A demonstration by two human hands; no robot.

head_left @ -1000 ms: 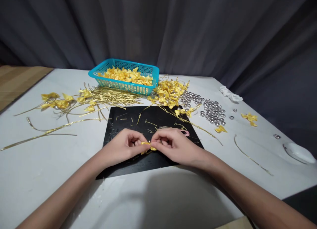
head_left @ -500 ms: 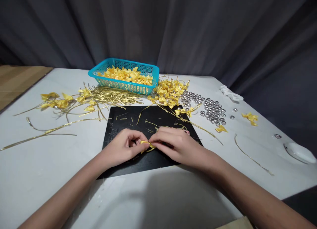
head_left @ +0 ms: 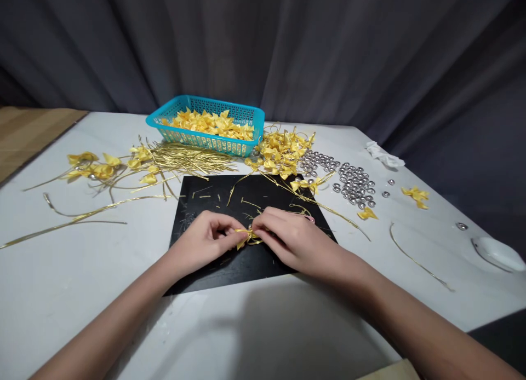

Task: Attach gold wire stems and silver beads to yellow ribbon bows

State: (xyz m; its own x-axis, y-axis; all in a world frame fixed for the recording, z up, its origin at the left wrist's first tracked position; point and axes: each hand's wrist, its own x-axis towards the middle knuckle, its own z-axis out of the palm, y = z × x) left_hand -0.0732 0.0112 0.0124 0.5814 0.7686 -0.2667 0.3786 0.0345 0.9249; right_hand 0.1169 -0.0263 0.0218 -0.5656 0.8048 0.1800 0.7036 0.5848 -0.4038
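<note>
Between my two hands, just above the black mat point(head_left: 230, 278), is a small yellow ribbon bow point(head_left: 243, 241) with gold cord at its middle and a silvery bead at its top. My left hand point(head_left: 207, 240) pinches the bow's left side between thumb and fingertips. On the other side, the fingers of my right hand point(head_left: 293, 237) are pinched at the bow's right side; its fingertips partly cover the ribbon and cord. Short gold cord clippings point(head_left: 250, 203) lie scattered on the mat beyond my hands.
Behind the mat stands a blue basket point(head_left: 154, 119) of yellow bows. Gold cords point(head_left: 193, 160) lie in front of it. Finished-looking bows point(head_left: 279, 155) are heaped to its right, beside silver beads point(head_left: 355, 185). A white dish point(head_left: 497, 253) and crumpled tissue point(head_left: 384, 155) are at right.
My fingertips have drawn slightly apart, the right hand shifting a little to the right. More of the bow and its bead now shows between them.
</note>
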